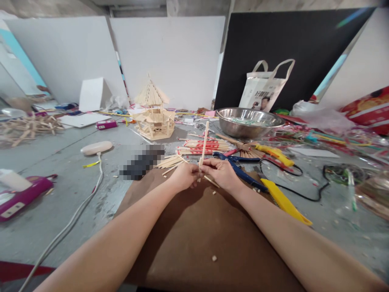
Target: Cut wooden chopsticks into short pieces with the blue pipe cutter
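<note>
A pale wooden chopstick stands nearly upright between my hands, its top leaning slightly right. My left hand is closed around its lower end, with the fingertips partly hidden. From the other side my right hand pinches it between thumb and fingers. Whether it is one stick or two pressed together I cannot tell. Just beyond my left hand lie loose wooden sticks. Behind them are several chopsticks in red-and-white wrappers. Another short stick and small cut bits lie on the brown sheet under my hands.
Dark blue pliers, a yellow utility knife and a yellow glue gun lie right. Farther back stand a wooden stick pavilion and a metal basin. At left are a power strip and a white cable.
</note>
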`<act>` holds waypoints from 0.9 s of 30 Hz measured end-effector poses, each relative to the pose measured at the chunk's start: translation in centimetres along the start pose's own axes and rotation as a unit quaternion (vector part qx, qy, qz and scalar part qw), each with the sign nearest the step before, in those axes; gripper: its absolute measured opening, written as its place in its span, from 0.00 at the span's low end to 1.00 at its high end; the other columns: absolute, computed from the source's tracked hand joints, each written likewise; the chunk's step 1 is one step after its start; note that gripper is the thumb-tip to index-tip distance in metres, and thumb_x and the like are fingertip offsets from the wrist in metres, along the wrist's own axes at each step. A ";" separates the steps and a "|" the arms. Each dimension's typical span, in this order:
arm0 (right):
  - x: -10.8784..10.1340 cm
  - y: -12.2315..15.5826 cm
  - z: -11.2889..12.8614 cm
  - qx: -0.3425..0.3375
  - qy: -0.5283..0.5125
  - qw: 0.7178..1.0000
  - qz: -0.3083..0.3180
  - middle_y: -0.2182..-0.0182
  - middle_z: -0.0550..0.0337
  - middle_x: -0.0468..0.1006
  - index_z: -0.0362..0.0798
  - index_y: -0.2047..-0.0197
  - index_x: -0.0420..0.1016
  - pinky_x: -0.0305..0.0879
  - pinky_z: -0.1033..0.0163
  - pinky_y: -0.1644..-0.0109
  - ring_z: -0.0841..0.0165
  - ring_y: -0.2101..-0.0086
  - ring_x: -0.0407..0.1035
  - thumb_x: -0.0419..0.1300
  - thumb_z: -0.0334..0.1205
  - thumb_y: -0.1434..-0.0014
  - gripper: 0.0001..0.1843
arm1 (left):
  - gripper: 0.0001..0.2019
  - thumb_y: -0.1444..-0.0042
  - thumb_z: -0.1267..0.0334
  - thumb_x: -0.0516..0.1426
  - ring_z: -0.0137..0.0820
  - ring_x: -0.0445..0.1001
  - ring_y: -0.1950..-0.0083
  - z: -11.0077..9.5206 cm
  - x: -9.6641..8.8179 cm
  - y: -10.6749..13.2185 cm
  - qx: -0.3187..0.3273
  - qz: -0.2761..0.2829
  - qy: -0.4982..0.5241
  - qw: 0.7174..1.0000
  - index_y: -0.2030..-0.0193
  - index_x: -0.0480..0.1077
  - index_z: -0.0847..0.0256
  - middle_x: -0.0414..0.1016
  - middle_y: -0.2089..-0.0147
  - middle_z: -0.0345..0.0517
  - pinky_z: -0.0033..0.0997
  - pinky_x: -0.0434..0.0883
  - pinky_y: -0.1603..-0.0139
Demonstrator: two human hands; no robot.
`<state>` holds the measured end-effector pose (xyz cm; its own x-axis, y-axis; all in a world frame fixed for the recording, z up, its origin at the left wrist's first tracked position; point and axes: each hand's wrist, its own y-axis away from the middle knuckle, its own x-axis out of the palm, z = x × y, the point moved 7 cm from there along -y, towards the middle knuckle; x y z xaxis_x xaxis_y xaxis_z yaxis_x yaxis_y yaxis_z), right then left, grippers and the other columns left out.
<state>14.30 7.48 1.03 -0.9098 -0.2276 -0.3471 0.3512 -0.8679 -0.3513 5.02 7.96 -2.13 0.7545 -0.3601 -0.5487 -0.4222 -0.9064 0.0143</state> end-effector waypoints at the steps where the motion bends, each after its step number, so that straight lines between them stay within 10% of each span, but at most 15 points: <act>1: 0.0 0.0 -0.1 0.007 -0.006 1.000 0.000 0.75 0.61 0.73 0.45 0.66 0.74 0.62 0.66 0.67 0.72 0.75 0.65 0.56 0.44 0.53 0.14 | 0.09 0.53 0.62 0.50 0.21 0.63 0.86 -0.1 0.0 0.0 -0.001 0.002 0.003 1.000 0.74 0.67 0.66 0.63 0.86 0.37 0.18 0.60 0.84; 27: -0.4 0.1 1.6 -0.023 0.111 0.994 -0.009 0.79 0.62 0.71 0.44 0.74 0.72 0.59 0.69 0.68 0.74 0.75 0.64 0.52 0.40 0.50 0.10 | 0.09 0.53 0.63 0.49 0.23 0.67 0.80 -0.9 -0.4 0.3 0.039 -0.037 0.050 0.997 0.74 0.65 0.66 0.67 0.82 0.39 0.22 0.67 0.76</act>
<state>14.32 6.78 2.48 -0.8467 -0.1051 -0.5215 0.3500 -0.8483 -0.3973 4.99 7.67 -1.17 0.8294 -0.3167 -0.4602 -0.3986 -0.9127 -0.0902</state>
